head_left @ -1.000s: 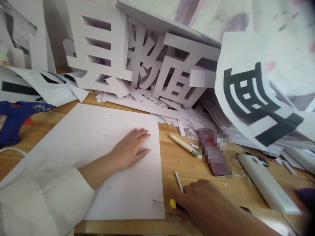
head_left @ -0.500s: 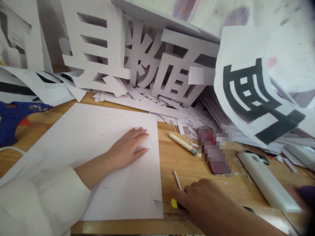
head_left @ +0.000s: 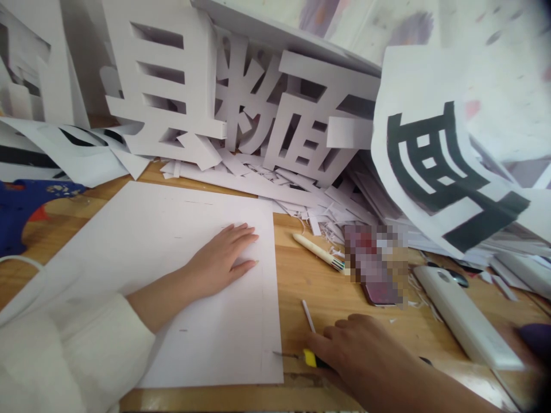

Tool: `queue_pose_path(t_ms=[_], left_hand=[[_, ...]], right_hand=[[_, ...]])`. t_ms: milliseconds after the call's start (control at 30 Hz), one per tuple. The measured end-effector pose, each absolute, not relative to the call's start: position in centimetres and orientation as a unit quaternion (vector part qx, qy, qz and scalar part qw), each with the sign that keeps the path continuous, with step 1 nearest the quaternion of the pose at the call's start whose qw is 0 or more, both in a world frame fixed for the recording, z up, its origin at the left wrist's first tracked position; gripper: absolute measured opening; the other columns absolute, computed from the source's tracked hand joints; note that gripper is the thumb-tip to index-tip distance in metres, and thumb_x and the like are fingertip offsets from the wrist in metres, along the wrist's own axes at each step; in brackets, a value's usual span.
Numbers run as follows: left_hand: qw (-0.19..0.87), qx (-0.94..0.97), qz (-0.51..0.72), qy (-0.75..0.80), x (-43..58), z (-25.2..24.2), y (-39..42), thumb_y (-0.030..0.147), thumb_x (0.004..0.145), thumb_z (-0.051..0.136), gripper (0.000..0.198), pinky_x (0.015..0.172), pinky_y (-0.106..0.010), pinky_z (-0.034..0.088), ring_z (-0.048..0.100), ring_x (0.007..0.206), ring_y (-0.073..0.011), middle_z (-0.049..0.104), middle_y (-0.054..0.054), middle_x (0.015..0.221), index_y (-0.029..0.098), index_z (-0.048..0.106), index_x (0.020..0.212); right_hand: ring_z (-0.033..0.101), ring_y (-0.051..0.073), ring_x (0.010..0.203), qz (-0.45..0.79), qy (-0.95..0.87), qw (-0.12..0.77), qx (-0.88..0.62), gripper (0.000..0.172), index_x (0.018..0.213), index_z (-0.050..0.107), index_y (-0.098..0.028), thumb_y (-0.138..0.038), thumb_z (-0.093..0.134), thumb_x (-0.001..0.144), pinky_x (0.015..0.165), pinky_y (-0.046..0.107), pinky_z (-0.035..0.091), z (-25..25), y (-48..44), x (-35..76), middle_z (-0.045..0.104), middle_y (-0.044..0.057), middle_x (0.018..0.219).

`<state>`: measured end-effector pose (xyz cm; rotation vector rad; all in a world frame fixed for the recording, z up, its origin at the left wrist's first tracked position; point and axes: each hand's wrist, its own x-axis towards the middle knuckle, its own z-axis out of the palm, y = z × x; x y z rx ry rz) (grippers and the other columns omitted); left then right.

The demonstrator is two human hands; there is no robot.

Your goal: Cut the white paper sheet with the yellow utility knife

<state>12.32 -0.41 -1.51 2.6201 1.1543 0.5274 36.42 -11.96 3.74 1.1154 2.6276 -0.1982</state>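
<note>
A large white sheet (head_left: 206, 332) with a few short faint marks lies on the wooden table. My left hand (head_left: 224, 258) rests flat on it, fingers stretched toward its right edge. Beyond the sheet's lower right edge, my right hand (head_left: 353, 350) is closed round a yellow and black cutter (head_left: 310, 358). The cutter's thin blade points left, over the sheet's edge near the lower right corner. A thin white stick (head_left: 307, 314) shows just above my right fingers.
White cut-out characters (head_left: 163, 86) stand at the back above paper scraps (head_left: 275, 189). A pen (head_left: 318, 252), a phone (head_left: 370, 269) and a white oblong device (head_left: 469, 321) lie right. A printed paper (head_left: 404, 80) curls above them. A blue glue gun (head_left: 17, 212) sits left.
My right hand and the cutter have shifted very slightly right relative to the sheet, the blade tip now nearer its right edge. My left hand stays flat in place.
</note>
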Motion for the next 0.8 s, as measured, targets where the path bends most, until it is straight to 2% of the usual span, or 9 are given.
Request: queue_pose_path(t_ms=[167, 433, 533, 633, 733, 800], left_hand=[[0.112, 0.895, 0.181, 0.391, 12.3, -1.6, -0.4, 0.043, 0.089, 0.040, 0.046, 0.111, -0.039, 0.021, 0.029, 0.131, -0.0175, 0.044, -0.007, 0.136, 0.016, 0.043, 0.126], [0.113, 0.895, 0.180, 0.391, 12.3, -1.8, -0.5, 0.043, 0.089, 0.039, 0.045, 0.111, -0.039, 0.020, 0.029, 0.131, -0.0175, 0.044, -0.007, 0.136, 0.016, 0.043, 0.125], [0.111, 0.895, 0.183, 0.391, 12.3, -1.8, -0.5, 0.043, 0.089, 0.040, 0.045, 0.111, -0.039, 0.020, 0.029, 0.131, -0.0177, 0.043, -0.007, 0.137, 0.017, 0.043, 0.125], [0.110, 0.894, 0.181, 0.394, 12.4, -1.8, -0.5, 0.043, 0.089, 0.040, 0.044, 0.111, -0.040, 0.020, 0.029, 0.131, -0.0180, 0.044, -0.007, 0.136, 0.018, 0.043, 0.125], [0.111, 0.895, 0.173, 0.396, 12.5, -1.8, -0.5, 0.043, 0.089, 0.040, 0.044, 0.111, -0.040, 0.020, 0.029, 0.131, -0.0186, 0.044, -0.007, 0.136, 0.017, 0.044, 0.124], [0.111, 0.895, 0.171, 0.397, 12.6, -1.7, -0.5, 0.043, 0.089, 0.040, 0.044, 0.111, -0.040, 0.020, 0.029, 0.131, -0.0190, 0.044, -0.008, 0.136, 0.017, 0.044, 0.124]], right_hand=[[0.062, 0.020, 0.058, -0.085, 0.889, 0.218, 0.395, 0.012, 0.090, 0.053, -0.026, -0.031, 0.059, 0.081, 0.044, 0.030, 0.014, 4.3, -11.6, 36.1, 0.066, -0.003, 0.069], [0.064, 0.022, 0.063, -0.108, 0.876, 0.226, 0.413, 0.012, 0.092, 0.055, -0.028, -0.031, 0.058, 0.081, 0.047, 0.029, 0.025, 3.5, -11.9, 36.7, 0.066, -0.002, 0.074], [0.063, 0.022, 0.063, -0.115, 0.873, 0.212, 0.424, 0.015, 0.094, 0.056, -0.029, -0.029, 0.060, 0.079, 0.049, 0.029, 0.028, 3.5, -12.0, 37.4, 0.066, -0.003, 0.075], [0.063, 0.022, 0.060, -0.126, 0.870, 0.192, 0.436, 0.009, 0.088, 0.057, -0.026, -0.033, 0.056, 0.082, 0.049, 0.029, 0.030, 3.6, -12.2, 38.3, 0.066, -0.001, 0.071], [0.063, 0.019, 0.062, -0.149, 0.867, 0.140, 0.455, 0.010, 0.088, 0.056, -0.025, -0.032, 0.050, 0.086, 0.053, 0.028, 0.035, 3.8, -12.4, 38.3, 0.066, -0.002, 0.073], [0.063, 0.017, 0.062, -0.147, 0.872, 0.108, 0.454, 0.007, 0.088, 0.056, -0.026, -0.032, 0.054, 0.085, 0.054, 0.026, 0.037, 3.8, -12.5, 37.6, 0.066, -0.003, 0.073]])
